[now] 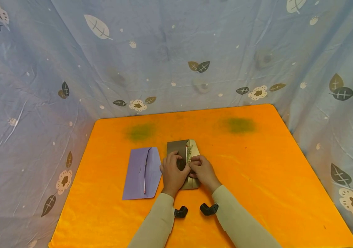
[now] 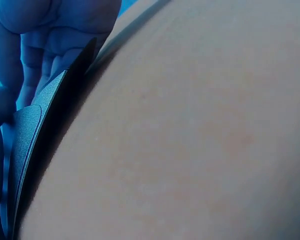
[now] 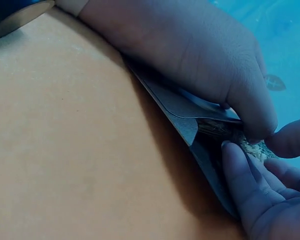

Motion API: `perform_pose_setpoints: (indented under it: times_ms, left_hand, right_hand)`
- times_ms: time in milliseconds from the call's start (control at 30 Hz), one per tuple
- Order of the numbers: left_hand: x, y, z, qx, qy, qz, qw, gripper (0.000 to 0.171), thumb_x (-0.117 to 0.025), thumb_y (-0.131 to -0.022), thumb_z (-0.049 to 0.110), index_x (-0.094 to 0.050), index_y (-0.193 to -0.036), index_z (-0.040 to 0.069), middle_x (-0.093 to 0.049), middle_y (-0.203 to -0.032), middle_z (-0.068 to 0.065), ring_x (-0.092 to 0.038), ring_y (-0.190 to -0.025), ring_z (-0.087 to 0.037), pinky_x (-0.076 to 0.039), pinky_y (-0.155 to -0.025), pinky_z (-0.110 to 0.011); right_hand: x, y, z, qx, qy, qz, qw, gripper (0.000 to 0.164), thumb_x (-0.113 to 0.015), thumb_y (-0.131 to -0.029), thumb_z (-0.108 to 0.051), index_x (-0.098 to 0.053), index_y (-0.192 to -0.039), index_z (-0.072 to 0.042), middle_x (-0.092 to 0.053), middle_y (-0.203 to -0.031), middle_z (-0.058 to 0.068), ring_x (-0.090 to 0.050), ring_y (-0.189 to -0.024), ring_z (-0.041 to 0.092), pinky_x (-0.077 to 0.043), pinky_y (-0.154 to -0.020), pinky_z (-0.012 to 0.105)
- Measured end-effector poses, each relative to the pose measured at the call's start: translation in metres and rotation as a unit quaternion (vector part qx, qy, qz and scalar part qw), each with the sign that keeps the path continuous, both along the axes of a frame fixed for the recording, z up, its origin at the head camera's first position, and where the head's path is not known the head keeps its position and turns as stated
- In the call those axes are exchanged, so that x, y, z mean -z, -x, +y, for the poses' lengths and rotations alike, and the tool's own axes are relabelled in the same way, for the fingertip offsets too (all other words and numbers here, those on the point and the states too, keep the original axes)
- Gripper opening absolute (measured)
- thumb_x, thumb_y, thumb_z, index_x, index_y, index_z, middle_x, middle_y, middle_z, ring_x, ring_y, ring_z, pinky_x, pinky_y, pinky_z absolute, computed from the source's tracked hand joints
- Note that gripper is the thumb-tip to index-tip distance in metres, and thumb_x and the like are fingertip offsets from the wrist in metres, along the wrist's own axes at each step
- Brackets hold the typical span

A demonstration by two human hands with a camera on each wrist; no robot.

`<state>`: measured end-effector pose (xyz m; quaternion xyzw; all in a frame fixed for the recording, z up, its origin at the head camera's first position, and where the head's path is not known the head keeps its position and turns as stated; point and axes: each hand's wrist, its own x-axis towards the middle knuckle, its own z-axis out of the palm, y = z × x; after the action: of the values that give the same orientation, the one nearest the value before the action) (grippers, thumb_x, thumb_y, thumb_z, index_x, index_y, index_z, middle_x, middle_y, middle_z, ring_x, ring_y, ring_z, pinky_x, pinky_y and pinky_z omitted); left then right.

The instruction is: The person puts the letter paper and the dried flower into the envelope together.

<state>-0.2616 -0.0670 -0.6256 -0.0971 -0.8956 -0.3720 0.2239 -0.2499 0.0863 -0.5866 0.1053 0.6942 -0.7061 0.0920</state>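
A dark brown envelope [image 1: 176,146] with a paler flap lies on the table, its opening running lengthwise. A small bunch of dried flowers [image 1: 189,153] pokes out of that opening, beside a white edge like a card. My left hand [image 1: 174,173] arches over the envelope and grips it, thumb at the opening. With its fingertips my right hand [image 1: 205,172] pinches the dried flowers [image 3: 256,150] at the mouth, close to the left thumb. In the left wrist view, only the envelope's edge [image 2: 32,127] and some fingers show. Part of the bunch is hidden inside.
Left of the hands lies a purple envelope [image 1: 136,174], its flap unfolded and a thin white and red edge inside. An orange cloth [image 1: 257,172] covers the table. Patterned curtains [image 1: 164,51] hang behind and at both sides. Black wrist devices [image 1: 181,211] sit by the cuffs.
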Motion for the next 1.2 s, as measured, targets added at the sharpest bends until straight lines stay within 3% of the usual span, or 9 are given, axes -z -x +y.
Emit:
perform_pose_setpoints:
  times_ms: [233, 400, 800, 1033, 1200]
  left_hand:
    - [0.001, 0.0, -0.001, 0.0, 0.001, -0.007, 1.0, 0.035, -0.086, -0.089, 0.029, -0.068, -0.113, 0.012, -0.062, -0.146, -0.008, -0.056, -0.13, -0.037, -0.038, -0.097, -0.063]
    - [0.0, 0.001, 0.0, -0.002, 0.0, -0.017, 0.9999, 0.035, -0.087, -0.088, 0.025, -0.068, -0.113, 0.012, -0.062, -0.146, -0.007, -0.055, -0.133, -0.037, -0.038, -0.098, -0.063]
    - [-0.001, 0.001, -0.001, 0.0, -0.01, 0.0, 1.0, 0.037, -0.089, -0.085, 0.023, -0.068, -0.113, 0.012, -0.063, -0.145, -0.007, -0.056, -0.129, -0.037, -0.038, -0.097, -0.063]
    - [0.001, 0.001, -0.003, 0.009, -0.033, 0.016, 0.9993, 0.038, -0.089, -0.086, 0.022, -0.068, -0.114, 0.01, -0.062, -0.147, -0.008, -0.055, -0.132, -0.037, -0.037, -0.096, -0.062]
    - [0.004, 0.003, -0.002, 0.013, -0.032, 0.028, 0.999, 0.037, -0.087, -0.086, 0.021, -0.067, -0.115, 0.01, -0.062, -0.146, -0.009, -0.055, -0.13, -0.037, -0.037, -0.093, -0.06]
  right_hand:
    - [0.0, -0.002, -0.003, 0.009, 0.016, 0.02, 1.0, 0.04, -0.066, -0.106, -0.003, -0.053, -0.144, 0.001, -0.059, -0.132, 0.021, -0.07, -0.09, 0.025, -0.063, -0.073, 0.035]
    - [0.0, -0.003, -0.004, -0.014, 0.027, 0.041, 0.999, 0.05, -0.066, -0.108, -0.006, -0.048, -0.154, -0.002, -0.055, -0.149, 0.021, -0.068, -0.104, 0.027, -0.063, -0.08, 0.04]
    - [0.004, -0.006, -0.005, -0.054, 0.06, 0.052, 0.995, 0.056, -0.066, -0.107, -0.011, -0.047, -0.159, 0.001, -0.054, -0.155, 0.023, -0.065, -0.124, 0.038, -0.059, -0.095, 0.048]
    - [0.007, -0.007, -0.008, -0.087, 0.071, 0.055, 0.992, 0.056, -0.064, -0.109, -0.013, -0.046, -0.159, 0.002, -0.056, -0.154, 0.024, -0.064, -0.127, 0.036, -0.056, -0.1, 0.044]
    - [0.01, -0.007, -0.009, -0.103, 0.075, 0.049, 0.991, 0.064, -0.066, -0.109, -0.016, -0.039, -0.165, 0.002, -0.048, -0.162, 0.024, -0.058, -0.138, 0.036, -0.05, -0.11, 0.046]
